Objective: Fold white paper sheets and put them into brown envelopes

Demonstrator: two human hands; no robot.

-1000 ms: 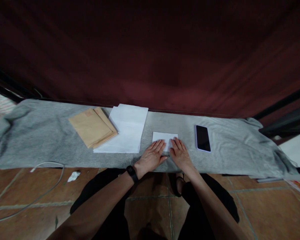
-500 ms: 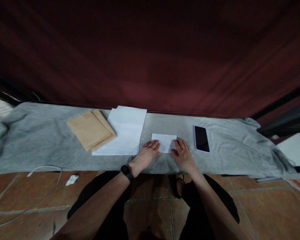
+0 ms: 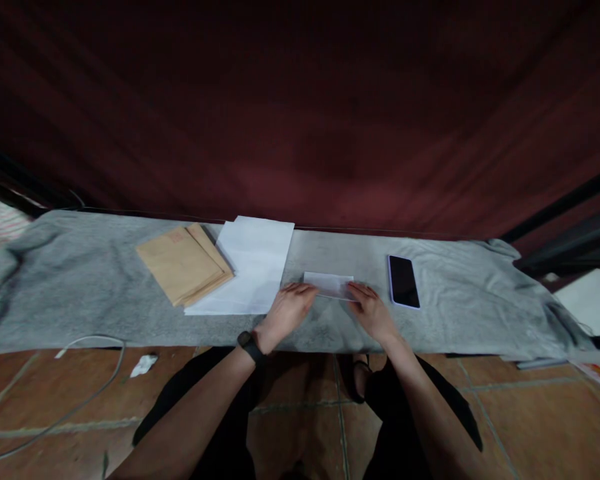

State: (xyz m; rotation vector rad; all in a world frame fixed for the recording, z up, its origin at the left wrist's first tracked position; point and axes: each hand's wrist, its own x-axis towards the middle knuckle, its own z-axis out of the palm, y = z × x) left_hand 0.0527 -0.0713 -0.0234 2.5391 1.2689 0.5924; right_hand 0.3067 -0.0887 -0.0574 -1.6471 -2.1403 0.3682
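Left hand (image 3: 289,309) and right hand (image 3: 373,312) are holding white paper (image 3: 331,285) by its ends, fingers curled (likely light, creasable, best gripped there).

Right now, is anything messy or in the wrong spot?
Yes, a crumpled white scrap, maybe tissue, lies on the floor near the cable. It looks like litter, since the white sheets lie on the cloth.

bare left hand (image 3: 291,308): palm down; inside near edge of grey cloth-covered surface (image 3: 480,293); fingers rightward;
bare right hand (image 3: 373,315): fingers together, angled leftward;
bare forearms (image 3: 195,410): stretched forward, converging
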